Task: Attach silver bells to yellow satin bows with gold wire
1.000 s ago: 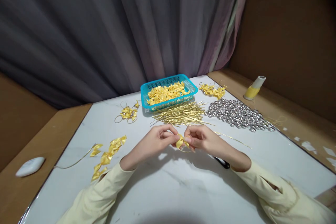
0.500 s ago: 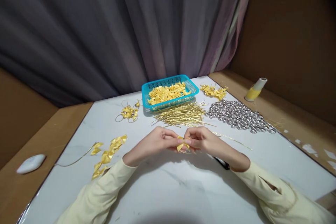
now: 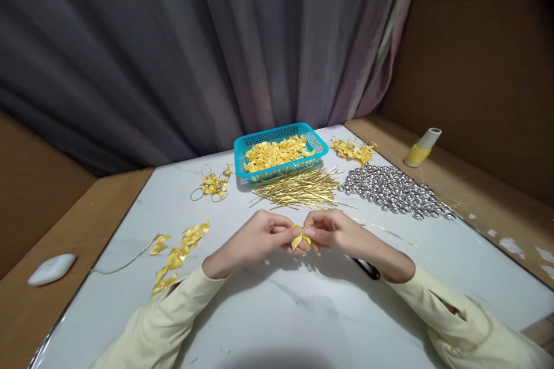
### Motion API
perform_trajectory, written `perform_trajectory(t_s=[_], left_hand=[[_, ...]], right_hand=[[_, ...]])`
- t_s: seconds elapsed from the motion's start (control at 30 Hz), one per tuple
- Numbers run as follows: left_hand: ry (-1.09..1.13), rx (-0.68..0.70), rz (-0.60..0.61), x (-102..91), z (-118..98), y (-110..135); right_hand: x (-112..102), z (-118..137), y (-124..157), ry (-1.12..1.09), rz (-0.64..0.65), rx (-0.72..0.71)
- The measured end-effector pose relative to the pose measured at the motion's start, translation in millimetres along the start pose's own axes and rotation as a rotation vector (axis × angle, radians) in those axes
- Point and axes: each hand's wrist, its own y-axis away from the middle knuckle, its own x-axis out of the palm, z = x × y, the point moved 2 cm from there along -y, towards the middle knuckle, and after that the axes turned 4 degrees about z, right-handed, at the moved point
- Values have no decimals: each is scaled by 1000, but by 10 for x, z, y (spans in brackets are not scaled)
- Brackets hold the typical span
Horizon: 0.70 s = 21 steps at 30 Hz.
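Observation:
Between both hands, above the middle of the white table (image 3: 277, 311), is a small yellow ribbon bow (image 3: 300, 240). My left hand (image 3: 270, 232) pinches its left side with thumb and fingers. From the other side my right hand (image 3: 329, 229) grips the bow, thumb against its middle. Fingers hide part of the bow, and any wire behind it cannot be made out. Just beyond the hands lies a heap of gold wire ties (image 3: 300, 187). A black-handled tool (image 3: 367, 268) lies partly under my right forearm.
Yellow bows fill a blue basket (image 3: 281, 172) at the back. Silver beads (image 3: 389, 189) spread to the right. Finished-looking bow pieces with loops (image 3: 214, 185) lie left, more bow pieces (image 3: 352, 151) back right. Loose bows (image 3: 179, 253), a white mouse-like object (image 3: 52, 269) and a cone spool (image 3: 423, 148) stand around.
Both hands stay nearly in place, with the fingers shifting slightly on the bow. The bow's tails now hang a little more downward, and the thin loop seen below it no longer shows.

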Motion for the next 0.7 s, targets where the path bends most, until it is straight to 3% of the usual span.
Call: perform_trajectory(t_s=[0.4,0.7], left_hand=[[-78,-2,-80,32,-63,50],[-47,-51,-61,47,-33,23]], right_hand=[[-13,62,28,102,42,5],[31,105,67,226,-34,-40]])
